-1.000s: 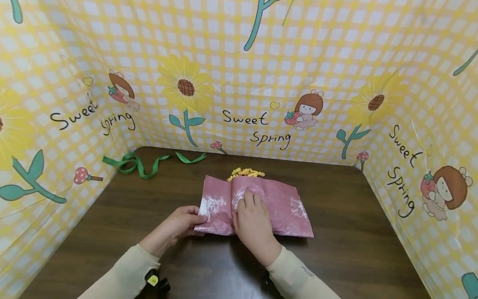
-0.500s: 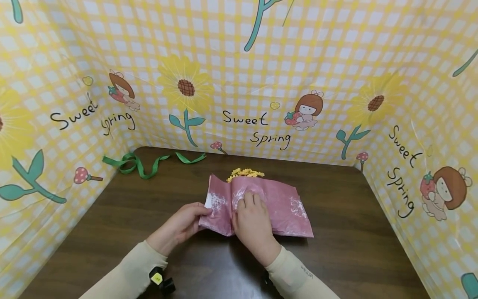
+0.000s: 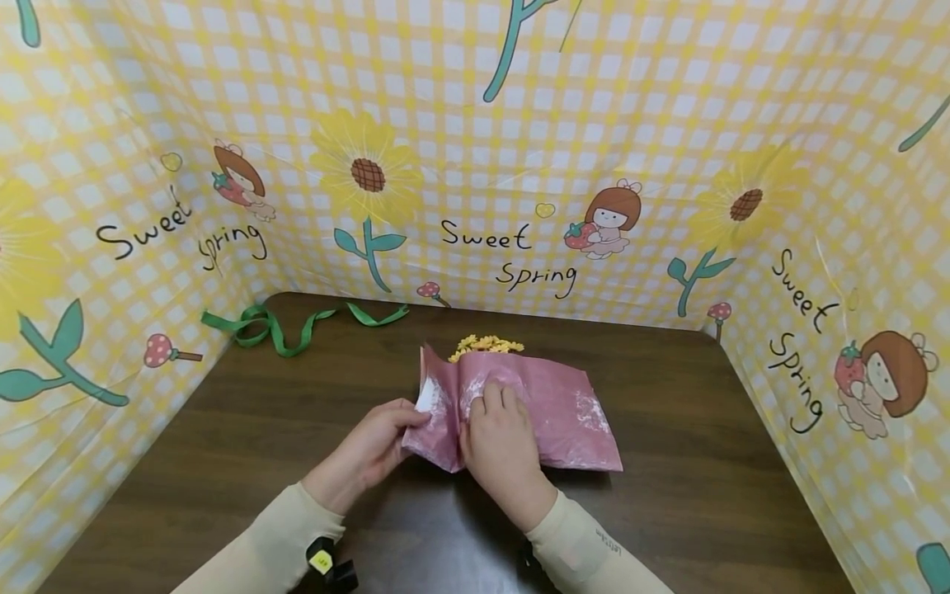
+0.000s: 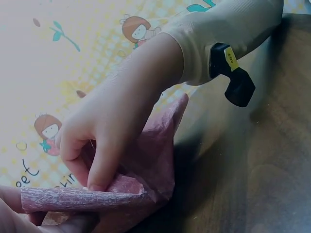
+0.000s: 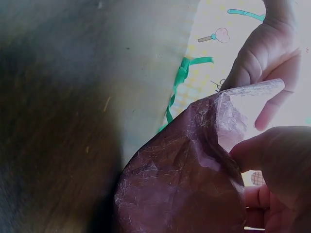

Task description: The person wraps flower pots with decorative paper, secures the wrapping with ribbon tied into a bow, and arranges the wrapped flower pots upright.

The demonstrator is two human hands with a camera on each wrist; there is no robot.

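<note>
A sheet of pink wrapping paper (image 3: pixel 567 417) with white crackled patches lies on the brown table, folded up from its near side. Small yellow flowers (image 3: pixel 487 344) show beyond its far edge; their stems are hidden. My left hand (image 3: pixel 371 450) pinches the left edge of the paper between thumb and fingers, lifting that flap upright and inward. My right hand (image 3: pixel 503 450) holds the middle of the paper by the crease. In the right wrist view, the right thumb (image 5: pixel 250 151) presses one side of the paper, with curled fingers behind it.
A curled green ribbon (image 3: pixel 285 338) lies at the table's back left, with a shorter green piece (image 3: pixel 377 316) beside it. Yellow checked cloth (image 3: pixel 475 165) printed with flowers and cartoon figures walls in the back and both sides of the table (image 3: pixel 690 462).
My left hand has moved right and slightly up, bringing the paper's left flap inward so it stands more upright. The right hand stays in place at the crease.
</note>
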